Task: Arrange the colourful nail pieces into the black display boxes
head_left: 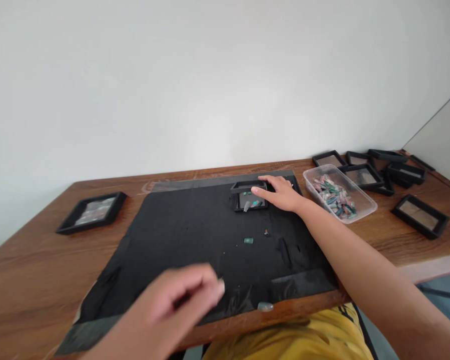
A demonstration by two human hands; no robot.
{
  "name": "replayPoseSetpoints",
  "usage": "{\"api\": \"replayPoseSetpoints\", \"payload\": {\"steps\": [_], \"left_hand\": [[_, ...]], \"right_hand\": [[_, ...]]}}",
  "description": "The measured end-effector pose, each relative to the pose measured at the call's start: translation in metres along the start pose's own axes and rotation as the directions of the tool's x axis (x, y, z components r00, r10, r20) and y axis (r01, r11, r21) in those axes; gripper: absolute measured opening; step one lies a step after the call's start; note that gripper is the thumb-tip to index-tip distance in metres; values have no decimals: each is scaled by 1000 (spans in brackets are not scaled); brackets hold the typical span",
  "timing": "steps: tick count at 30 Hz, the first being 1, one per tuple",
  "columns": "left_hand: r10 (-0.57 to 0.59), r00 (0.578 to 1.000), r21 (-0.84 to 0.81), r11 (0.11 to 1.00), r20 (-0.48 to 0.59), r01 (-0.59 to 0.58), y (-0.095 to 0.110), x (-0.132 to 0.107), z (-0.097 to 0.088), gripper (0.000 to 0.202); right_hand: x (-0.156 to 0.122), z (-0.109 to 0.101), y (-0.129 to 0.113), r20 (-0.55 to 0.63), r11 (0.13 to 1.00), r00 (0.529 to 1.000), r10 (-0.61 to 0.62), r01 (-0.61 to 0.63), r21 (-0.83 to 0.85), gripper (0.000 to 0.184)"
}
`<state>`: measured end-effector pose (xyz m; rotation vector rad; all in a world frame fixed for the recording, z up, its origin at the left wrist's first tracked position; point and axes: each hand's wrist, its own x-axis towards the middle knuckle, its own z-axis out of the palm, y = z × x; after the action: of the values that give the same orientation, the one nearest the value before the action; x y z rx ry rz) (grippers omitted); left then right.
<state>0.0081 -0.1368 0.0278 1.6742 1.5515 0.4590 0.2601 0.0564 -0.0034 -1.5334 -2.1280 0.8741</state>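
Observation:
My right hand (281, 194) reaches to the back right of a black mat (179, 225), its thumb and fingers on the right side of a small black frame (243, 187). Green and grey stone pieces (255, 204) lie inside the frame's lower part. Blurred by motion, my left hand (183, 295) is above the mat's front, thumb and forefinger pinched together. What it holds, if anything, cannot be made out. Between the hands a green stone piece (249, 240) and a small brownish bit (266, 233) rest on the mat. Another greyish stone (265, 306) sits at the table's front edge.
A clear plastic tub (363, 202) of mixed stone pieces stands right of the mat. Several black frames (362, 175) are heaped behind it, with one frame (420, 216) nearer. A filled black frame (92, 212) lies on the left. The wall (225, 90) borders the wooden table (22, 250).

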Motion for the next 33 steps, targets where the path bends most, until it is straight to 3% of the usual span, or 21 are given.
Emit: {"api": "replayPoseSetpoints", "payload": {"steps": [2, 5, 7, 9, 12, 14, 18, 21, 23, 26, 29, 33], "left_hand": [[-66, 991, -154, 987, -115, 48, 17, 47, -14, 50], [-315, 928, -458, 867, -201, 195, 22, 114, -19, 34], [-348, 907, -506, 841, -236, 191, 19, 143, -17, 28], [-343, 898, -544, 826, -275, 149, 16, 157, -16, 24], [-337, 897, -581, 805, -287, 116, 11, 156, -20, 21], [-316, 911, -595, 797, -265, 103, 5, 149, -23, 29], [-142, 965, -539, 842, -220, 1, -12, 137, -26, 51], [-59, 963, -465, 882, -265, -74, -27, 137, -24, 54], [-33, 938, -352, 931, -344, -96, -33, 138, -22, 50], [41, 898, -43, 997, -438, -67, -36, 139, -21, 46], [128, 890, 226, 974, -438, -29, -32, 139, -20, 45], [166, 887, 345, 939, -432, -8, -23, 141, -15, 35]], "right_hand": [[-1, 0, -2, -1, 1000, 1000, -8, 8, 9, 77], [-2, -1, -5, -5, 1000, 1000, -8, 8, 12, 75], [-2, -1, -6, -4, 1000, 1000, 1, -1, 2, 74], [-3, -1, -7, -4, 1000, 1000, 11, -11, -8, 73], [-3, -2, -8, -6, 1000, 1000, 18, -18, -12, 72], [-3, -2, -8, -8, 1000, 1000, 14, -14, -12, 71], [-3, -2, -6, -8, 1000, 1000, 5, -5, -21, 73], [-2, -2, -4, -6, 1000, 1000, 9, -9, -27, 75], [-2, -3, -2, 2, 1000, 1000, 11, -11, -27, 77], [-2, -4, -1, 13, 1000, 1000, 8, -7, -28, 78], [-1, -4, -1, 10, 999, 1000, 3, -3, -42, 76], [-2, -4, -2, 8, 999, 1000, 3, -3, -47, 75]]}}
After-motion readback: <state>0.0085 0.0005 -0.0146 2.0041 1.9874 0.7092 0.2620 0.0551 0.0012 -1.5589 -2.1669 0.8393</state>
